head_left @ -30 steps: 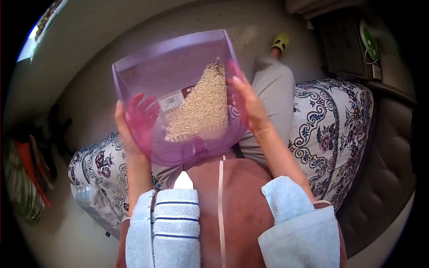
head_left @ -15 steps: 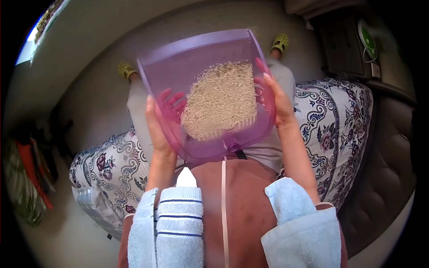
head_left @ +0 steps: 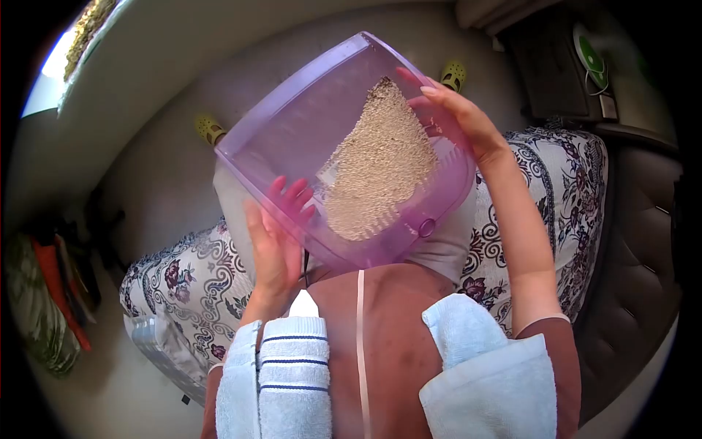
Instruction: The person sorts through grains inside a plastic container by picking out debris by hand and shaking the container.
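Observation:
A see-through purple plastic container (head_left: 278, 124) is held up over my lap, turned at an angle. Small pale beige grains (head_left: 384, 164) lie heaped inside, toward the near right, with some darker ones at the far tip. My left hand (head_left: 274, 245) grips the near left wall, thumb outside and fingers showing pink through the plastic. On the far right wall, my right hand (head_left: 472, 121) is closed over the edge, its fingers partly seen through the side. A small round purple knob (head_left: 426, 227) sits on the near right wall.
I sit on a bed with a patterned floral cover (head_left: 534, 197). A dark tufted headboard (head_left: 629, 285) is at the right, beside a dark nightstand (head_left: 548, 73). My feet wear yellow clogs (head_left: 210, 129). Light blue towels (head_left: 294, 373) hang over my chest.
The container has turned clockwise, its right side swinging toward me. The grains have slid into a narrower heap. Both hands keep their hold, the right one shifted slightly right and up.

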